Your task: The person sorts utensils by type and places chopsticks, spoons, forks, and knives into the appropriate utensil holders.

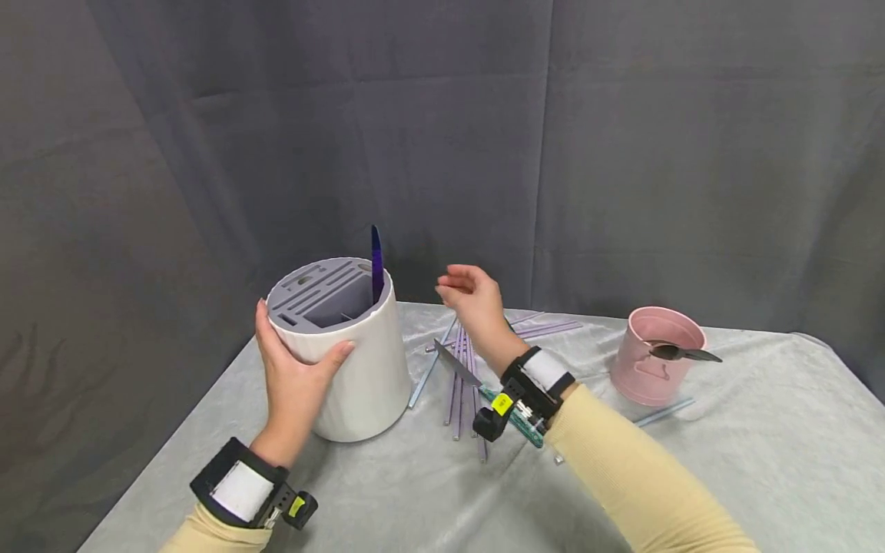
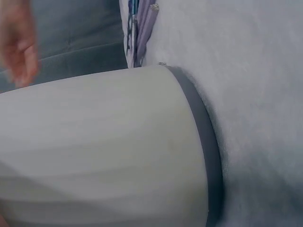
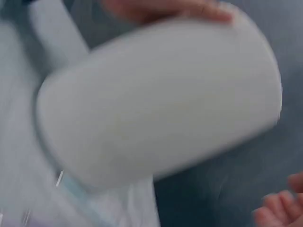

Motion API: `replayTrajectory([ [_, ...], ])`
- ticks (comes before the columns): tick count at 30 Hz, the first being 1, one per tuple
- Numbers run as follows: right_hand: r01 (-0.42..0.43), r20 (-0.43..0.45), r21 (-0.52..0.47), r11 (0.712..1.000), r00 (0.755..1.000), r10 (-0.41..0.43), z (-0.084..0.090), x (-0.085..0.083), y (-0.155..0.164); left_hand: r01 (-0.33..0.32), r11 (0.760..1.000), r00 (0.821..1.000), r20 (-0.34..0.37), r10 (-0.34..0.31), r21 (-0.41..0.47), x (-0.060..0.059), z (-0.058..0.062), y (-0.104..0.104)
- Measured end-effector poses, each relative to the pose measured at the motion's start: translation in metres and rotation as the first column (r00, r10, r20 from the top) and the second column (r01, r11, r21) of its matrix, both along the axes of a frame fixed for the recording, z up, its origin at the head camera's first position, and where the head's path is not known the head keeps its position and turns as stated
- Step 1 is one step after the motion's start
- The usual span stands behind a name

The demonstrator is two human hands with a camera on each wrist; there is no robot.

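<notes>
Seemingly, the left grip (image 1: 296, 378) clasps the white holder (image 1: 366, 384) near its top.

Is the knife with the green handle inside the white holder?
No, the green-handled knife lies on the table, outside the white holder.

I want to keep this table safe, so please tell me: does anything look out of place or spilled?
Yes: a knife lies bare-bladed across scattered purple sticks, while a purple blade stands in the white holder. No spill is visible.
</notes>
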State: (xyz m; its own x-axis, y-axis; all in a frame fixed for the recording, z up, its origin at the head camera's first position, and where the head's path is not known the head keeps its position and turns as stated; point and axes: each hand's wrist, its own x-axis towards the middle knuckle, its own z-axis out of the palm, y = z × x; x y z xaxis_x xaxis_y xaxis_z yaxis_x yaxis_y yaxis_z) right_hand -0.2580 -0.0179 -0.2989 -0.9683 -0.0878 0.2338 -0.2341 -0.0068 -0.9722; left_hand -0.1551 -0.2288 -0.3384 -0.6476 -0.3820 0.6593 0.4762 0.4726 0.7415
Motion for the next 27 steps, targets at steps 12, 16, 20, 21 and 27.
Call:
replayTrajectory([
  [12, -0.150, 0.155, 0.841, 0.520, 0.987, 0.033, -0.077, -0.002, 0.096, -0.004, 1.000, 1.000, -0.002, 0.004, -0.002, 0.002, 0.002, 0.000],
  [16, -0.143, 0.139, 0.872, 0.468, 0.989, 0.044, -0.083, 0.004, 0.099, 0.003, 1.000, 1.000, 0.001, -0.003, 0.007, 0.003, 0.002, 0.000],
  [20, -0.125, 0.114, 0.890, 0.439, 0.992, 0.052, -0.086, 0.004, 0.095, 0.001, 1.000, 1.000, 0.006, -0.001, 0.007, 0.004, 0.003, 0.000],
  [21, -0.123, 0.111, 0.888, 0.443, 0.992, 0.054, -0.087, 0.004, 0.094, 0.000, 1.000, 1.000, 0.008, 0.000, 0.006, 0.004, 0.003, 0.000],
  [27, -0.163, 0.151, 0.853, 0.496, 0.986, 0.065, -0.086, 0.002, 0.095, 0.004, 1.000, 1.000, 0.011, -0.004, 0.003, 0.003, 0.003, 0.001],
])
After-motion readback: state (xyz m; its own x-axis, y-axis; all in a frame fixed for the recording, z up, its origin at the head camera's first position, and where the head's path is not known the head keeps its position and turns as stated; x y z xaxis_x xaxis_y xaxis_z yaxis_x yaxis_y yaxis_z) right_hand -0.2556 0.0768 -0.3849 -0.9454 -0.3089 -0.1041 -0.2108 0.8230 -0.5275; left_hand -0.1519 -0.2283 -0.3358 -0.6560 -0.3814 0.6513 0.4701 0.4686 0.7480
